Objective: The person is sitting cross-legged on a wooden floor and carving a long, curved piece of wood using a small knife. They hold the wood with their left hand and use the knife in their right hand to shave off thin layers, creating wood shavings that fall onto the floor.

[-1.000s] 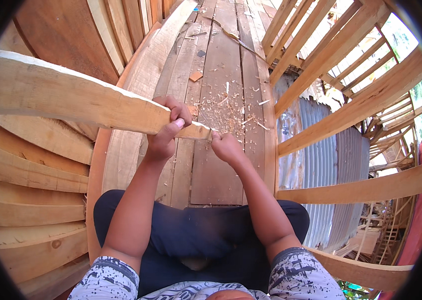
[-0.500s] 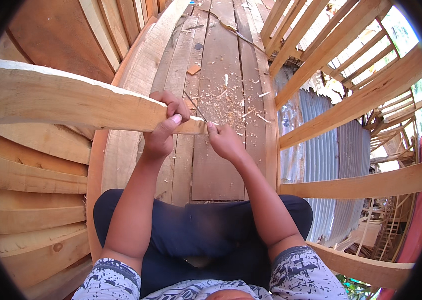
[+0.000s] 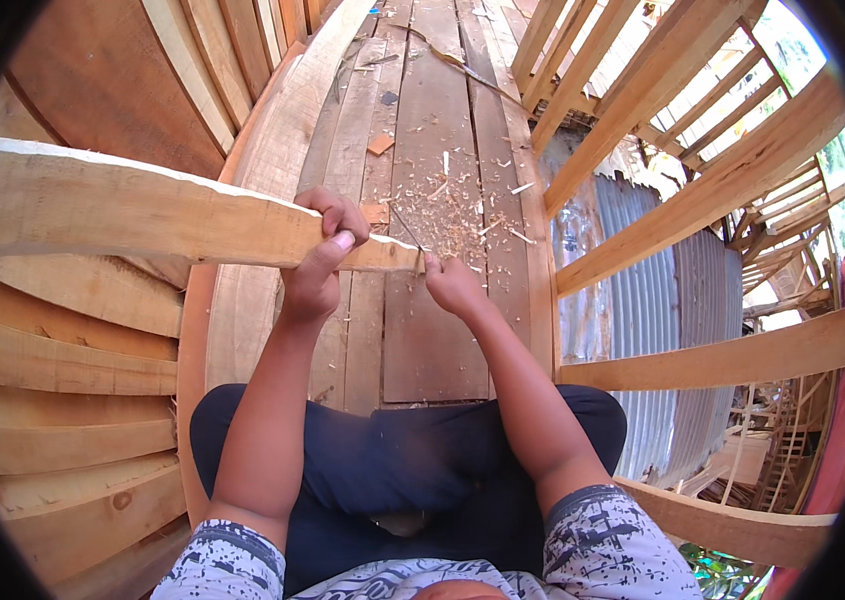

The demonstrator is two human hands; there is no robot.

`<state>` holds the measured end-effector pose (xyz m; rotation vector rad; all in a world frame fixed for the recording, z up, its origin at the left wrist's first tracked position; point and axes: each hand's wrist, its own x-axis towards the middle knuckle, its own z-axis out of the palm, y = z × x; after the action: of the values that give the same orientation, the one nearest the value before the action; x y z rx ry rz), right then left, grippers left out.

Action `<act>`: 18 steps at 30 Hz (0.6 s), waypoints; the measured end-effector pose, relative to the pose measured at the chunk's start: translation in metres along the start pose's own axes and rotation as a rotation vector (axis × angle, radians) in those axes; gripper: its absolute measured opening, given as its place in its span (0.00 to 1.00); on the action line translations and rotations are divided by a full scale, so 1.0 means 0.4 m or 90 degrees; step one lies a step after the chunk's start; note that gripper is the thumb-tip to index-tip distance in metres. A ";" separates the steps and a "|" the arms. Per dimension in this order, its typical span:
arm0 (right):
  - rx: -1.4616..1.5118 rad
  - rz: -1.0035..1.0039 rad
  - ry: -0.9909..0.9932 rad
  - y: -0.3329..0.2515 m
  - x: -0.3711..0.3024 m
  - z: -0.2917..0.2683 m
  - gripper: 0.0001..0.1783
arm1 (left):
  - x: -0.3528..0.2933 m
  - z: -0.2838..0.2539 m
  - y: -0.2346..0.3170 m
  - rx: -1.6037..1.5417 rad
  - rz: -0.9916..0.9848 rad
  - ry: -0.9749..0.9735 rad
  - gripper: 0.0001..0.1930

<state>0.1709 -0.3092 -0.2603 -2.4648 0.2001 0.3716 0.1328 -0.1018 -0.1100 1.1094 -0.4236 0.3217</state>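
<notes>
A long pale wooden plank (image 3: 143, 215) comes in from the left and narrows toward its right end. My left hand (image 3: 318, 265) is closed around it near that narrow end, thumb on the near face, fingers over the top edge. Past the plank's tip, my right hand (image 3: 456, 287) is closed on a thin dark blade (image 3: 406, 226) that slants up and left from the fingers. The blade lies against or just behind the plank's end; exact contact cannot be made out. Its handle is hidden in the hand.
Wood shavings (image 3: 453, 220) and small orange-brown wood scraps (image 3: 381, 144) lie on the plank floor (image 3: 433, 350). Slatted wooden railing (image 3: 693, 260) runs along the right, with corrugated metal sheet (image 3: 643, 300) beyond. Stacked boards (image 3: 63, 350) fill the left side.
My right hand and the blade have shifted slightly right and toward me along the plank's tip. My left hand keeps its grip, a little further left in view.
</notes>
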 end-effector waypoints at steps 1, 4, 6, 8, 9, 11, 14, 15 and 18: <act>0.006 -0.001 -0.006 -0.017 -0.009 -0.001 0.37 | -0.002 -0.007 0.001 -0.002 0.001 0.001 0.13; 0.018 0.012 -0.026 -0.059 -0.036 -0.018 0.37 | -0.004 -0.017 0.001 -0.010 -0.002 -0.005 0.13; 0.016 0.037 -0.044 -0.081 -0.052 -0.041 0.36 | -0.003 -0.016 0.004 -0.014 -0.012 -0.016 0.12; 0.001 0.009 -0.036 -0.115 -0.072 -0.067 0.35 | -0.002 -0.035 -0.007 -0.030 0.002 -0.055 0.11; -0.006 -0.005 -0.031 -0.132 -0.082 -0.081 0.35 | -0.001 -0.042 -0.012 -0.039 0.008 -0.075 0.10; 0.032 -0.047 -0.091 -0.229 -0.150 -0.144 0.35 | -0.004 -0.046 -0.009 -0.035 0.009 -0.067 0.10; 0.087 -0.117 -0.103 -0.303 -0.230 -0.194 0.35 | -0.005 -0.041 -0.008 -0.034 0.003 -0.062 0.10; 0.104 -0.142 -0.095 -0.307 -0.240 -0.195 0.36 | -0.006 -0.043 -0.008 -0.033 0.000 -0.060 0.10; 0.084 -0.130 -0.088 -0.288 -0.220 -0.175 0.36 | -0.006 -0.048 -0.008 -0.038 0.011 -0.068 0.10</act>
<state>0.1289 -0.2562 -0.1143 -2.2937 -0.0819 0.4243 0.1352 -0.0859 -0.1208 1.0684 -0.5344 0.2651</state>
